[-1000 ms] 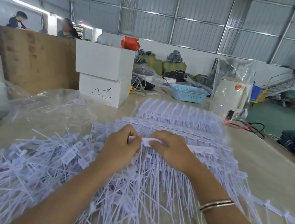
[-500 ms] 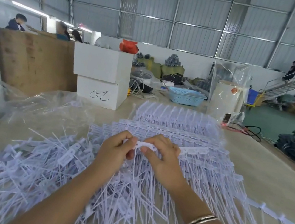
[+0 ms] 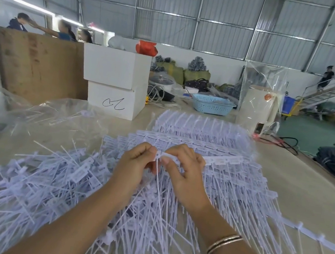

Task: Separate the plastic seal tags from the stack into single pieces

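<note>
While the right hand (image 3: 185,174) pinched the joined strip of seal tags (image 3: 221,160) above the stack (image 3: 216,135), the left hand (image 3: 135,163) pinched its end tag (image 3: 160,155), seemingly to snap it free.

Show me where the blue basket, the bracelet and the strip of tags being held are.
blue basket (image 3: 212,105): head view, front wall.
bracelet (image 3: 224,244): head view, band across the right wrist.
strip of tags (image 3: 223,159): head view, flat part right of the right hand (image 3: 185,174).
</note>
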`<state>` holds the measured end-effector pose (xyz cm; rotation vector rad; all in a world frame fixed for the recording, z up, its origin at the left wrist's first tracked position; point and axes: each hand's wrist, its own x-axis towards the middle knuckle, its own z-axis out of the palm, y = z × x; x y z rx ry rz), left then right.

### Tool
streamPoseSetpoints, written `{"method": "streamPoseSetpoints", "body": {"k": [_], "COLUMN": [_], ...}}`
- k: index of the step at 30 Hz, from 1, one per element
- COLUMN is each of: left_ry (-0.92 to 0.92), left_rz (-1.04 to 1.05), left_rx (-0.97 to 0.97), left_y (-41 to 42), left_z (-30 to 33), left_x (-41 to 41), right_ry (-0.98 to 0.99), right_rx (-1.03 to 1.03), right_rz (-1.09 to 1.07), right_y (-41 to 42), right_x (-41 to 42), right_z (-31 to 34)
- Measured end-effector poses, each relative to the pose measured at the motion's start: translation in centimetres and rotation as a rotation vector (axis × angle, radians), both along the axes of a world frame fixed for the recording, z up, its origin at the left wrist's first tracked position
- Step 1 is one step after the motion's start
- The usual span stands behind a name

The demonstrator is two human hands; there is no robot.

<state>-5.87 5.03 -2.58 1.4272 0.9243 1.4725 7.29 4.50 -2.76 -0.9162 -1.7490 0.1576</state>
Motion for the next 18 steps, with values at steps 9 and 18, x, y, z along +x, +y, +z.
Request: {"method": "streamPoseSetpoints", "body": {"k": [9, 18], "left_ry": [-0.088, -0.133], "left_rz": [0.000, 0.036], "left_rx": [0.031, -0.013], "left_y": [-1.1, -0.9], "left_z": [0.0, 1.2], "left_x": [1.2, 0.4], "right_ry": [0.078, 0.366], "right_rx": [0.040, -0.065], "right_rz": [0.036, 0.043], "right_y": [-0.1, -0.3], "right_x": [-0.2, 0.8], "right_z": [0.5, 1.2]}}
